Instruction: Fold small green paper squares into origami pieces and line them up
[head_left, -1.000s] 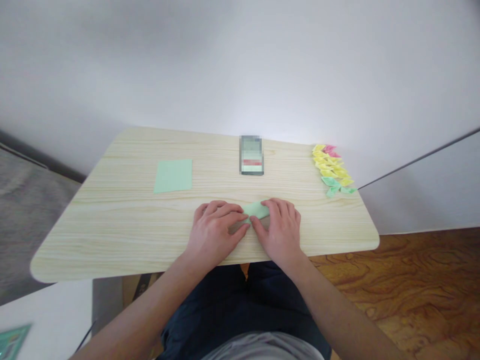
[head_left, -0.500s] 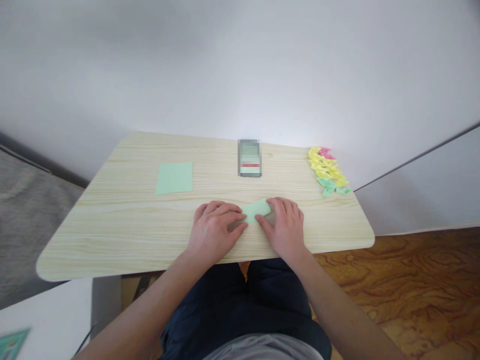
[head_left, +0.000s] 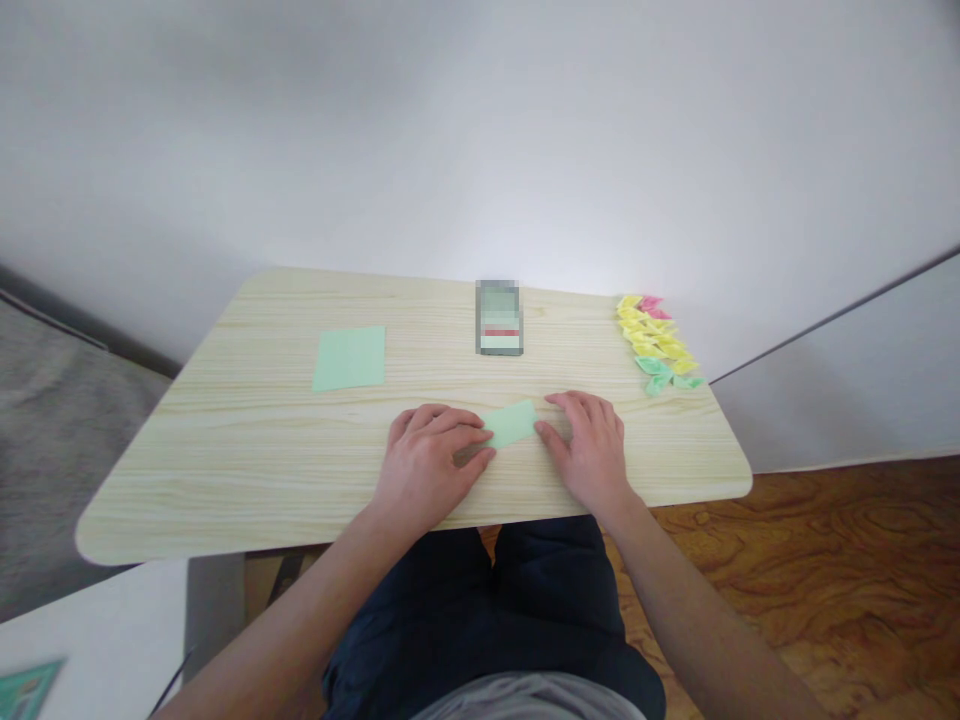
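Observation:
A small folded strip of pale green paper (head_left: 511,424) lies on the light wooden table (head_left: 247,470) near its front edge. My left hand (head_left: 429,462) rests palm down with its fingertips pressing the strip's left end. My right hand (head_left: 592,448) lies flat at the strip's right end, fingers stretched out and the thumb touching the paper's edge.
A flat green sheet (head_left: 349,358) lies at the back left. A phone (head_left: 499,318) lies at the back middle. A row of folded yellow, pink and green paper pieces (head_left: 657,342) lines the right rear corner. Wood floor (head_left: 847,560) shows on the right.
My right hand has slid to the right along the green strip, uncovering more of it. My left hand has stayed in place on the strip's left end.

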